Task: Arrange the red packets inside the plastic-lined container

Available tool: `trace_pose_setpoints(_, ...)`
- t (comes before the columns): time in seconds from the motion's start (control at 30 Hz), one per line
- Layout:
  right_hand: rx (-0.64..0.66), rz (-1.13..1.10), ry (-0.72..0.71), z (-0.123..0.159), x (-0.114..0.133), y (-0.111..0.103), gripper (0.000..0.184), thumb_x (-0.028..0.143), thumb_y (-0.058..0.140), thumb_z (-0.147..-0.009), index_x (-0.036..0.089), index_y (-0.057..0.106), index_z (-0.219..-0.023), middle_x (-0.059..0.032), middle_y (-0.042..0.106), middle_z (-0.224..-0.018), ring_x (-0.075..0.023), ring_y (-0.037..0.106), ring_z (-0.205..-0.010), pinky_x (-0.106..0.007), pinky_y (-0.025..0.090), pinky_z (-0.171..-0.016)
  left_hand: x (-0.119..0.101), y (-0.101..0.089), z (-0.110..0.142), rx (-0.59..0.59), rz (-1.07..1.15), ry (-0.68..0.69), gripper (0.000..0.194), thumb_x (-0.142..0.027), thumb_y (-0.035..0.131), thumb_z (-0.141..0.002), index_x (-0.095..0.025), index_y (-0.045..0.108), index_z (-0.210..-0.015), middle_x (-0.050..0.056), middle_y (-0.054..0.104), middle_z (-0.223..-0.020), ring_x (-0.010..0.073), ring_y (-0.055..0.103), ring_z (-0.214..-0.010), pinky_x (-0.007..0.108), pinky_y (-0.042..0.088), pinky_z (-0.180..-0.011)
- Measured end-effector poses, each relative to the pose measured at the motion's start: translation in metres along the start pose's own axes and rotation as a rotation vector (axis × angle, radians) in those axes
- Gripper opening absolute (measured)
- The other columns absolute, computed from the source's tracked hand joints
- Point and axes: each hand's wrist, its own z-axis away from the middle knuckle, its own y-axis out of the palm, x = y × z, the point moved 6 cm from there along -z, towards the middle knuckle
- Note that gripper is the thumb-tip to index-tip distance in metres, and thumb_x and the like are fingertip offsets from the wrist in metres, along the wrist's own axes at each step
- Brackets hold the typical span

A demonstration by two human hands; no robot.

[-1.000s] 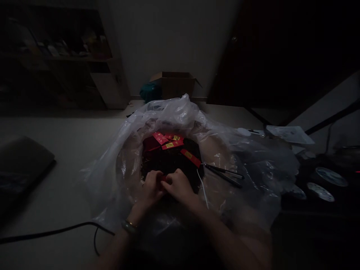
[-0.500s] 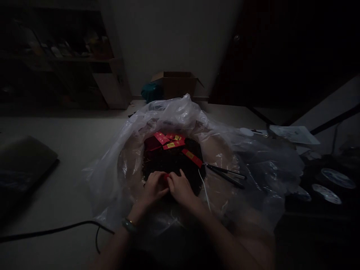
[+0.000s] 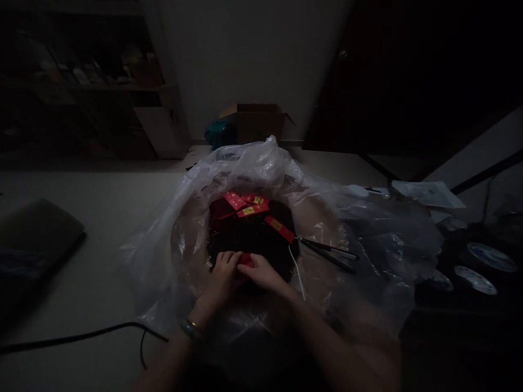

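Both hands meet low in the middle, over a dark surface [image 3: 241, 235] ringed by clear plastic sheeting [image 3: 267, 161]. My left hand [image 3: 224, 272] is closed on the left side of a small red piece [image 3: 245, 260], perhaps a folded red envelope; the dim light hides its detail. My right hand [image 3: 265, 272] pinches the same piece from the right. Beyond them several red envelopes [image 3: 253, 209] with yellow marks lie overlapped. A single red envelope [image 3: 279, 229] rests at the right, close to a black hair straightener [image 3: 329, 254] with its arms apart.
A white cord [image 3: 297, 272] runs beside my right forearm. Behind the plastic stand a cardboard box [image 3: 261, 124] and a teal bag [image 3: 220, 134]. Dishes [image 3: 476, 280] sit at the far right, and a black cable [image 3: 81, 336] crosses the floor at the left.
More of the red piece now shows between my hands. The fingers of my right hand have curled inward around it. The other envelopes and the straightener stay where they were.
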Motion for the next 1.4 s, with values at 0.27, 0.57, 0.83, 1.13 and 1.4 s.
trace_pose_setpoints(0.27,0.127,-0.349,0.032,0.0,0.0,-0.001,0.04,0.053,0.06,-0.075,0.014,0.066,-0.08,-0.0011,0.065,-0.077,-0.0155,0.057,-0.074,-0.029,0.041,-0.076,0.004,-0.004,-0.003,0.024,0.078,-0.045,0.053,-0.011,0.071,-0.067,-0.025,0.052,-0.115,0.004,0.058,-0.108,0.0245,0.052,-0.099,0.042,0.046,-0.086)
trace_pose_setpoints(0.57,0.088,-0.411,-0.036,-0.002,0.019,-0.024,0.061,0.072,0.055,-0.068,0.014,0.066,-0.08,-0.0006,0.063,-0.074,-0.0147,0.052,-0.07,-0.03,0.039,-0.077,0.011,-0.011,-0.031,0.098,0.113,-0.033,0.063,-0.013,0.077,-0.058,-0.022,0.054,-0.116,0.007,0.06,-0.109,0.0255,0.052,-0.098,0.04,0.044,-0.086)
trace_pose_setpoints(0.83,0.122,-0.282,-0.031,-0.007,0.024,-0.03,0.067,0.077,0.046,-0.071,0.015,0.067,-0.083,-0.0026,0.064,-0.081,-0.0174,0.054,-0.077,-0.033,0.039,-0.083,0.011,-0.006,-0.04,0.041,0.174,-0.014,0.064,-0.01,0.076,-0.057,-0.021,0.053,-0.116,0.006,0.061,-0.11,0.0249,0.051,-0.101,0.041,0.044,-0.089)
trace_pose_setpoints(1.13,0.178,-0.209,-0.035,0.0,0.024,-0.016,0.078,0.083,0.033,-0.071,0.015,0.067,-0.088,-0.0041,0.067,-0.086,-0.0198,0.056,-0.084,-0.038,0.038,-0.091,0.018,0.001,-0.03,0.071,0.207,-0.039,0.054,-0.007,0.073,-0.055,-0.019,0.056,-0.106,0.004,0.062,-0.101,0.0227,0.053,-0.092,0.038,0.046,-0.081)
trace_pose_setpoints(1.4,-0.001,-0.252,-0.073,0.023,0.032,-0.059,0.073,0.074,0.028,-0.081,0.017,0.063,-0.109,-0.0092,0.069,-0.093,-0.0237,0.061,-0.098,-0.043,0.04,-0.094,0.029,0.0,-0.023,-0.014,0.265,-0.069,0.049,-0.014,0.073,-0.061,-0.02,0.056,-0.106,0.004,0.063,-0.101,0.0214,0.055,-0.091,0.034,0.046,-0.078)
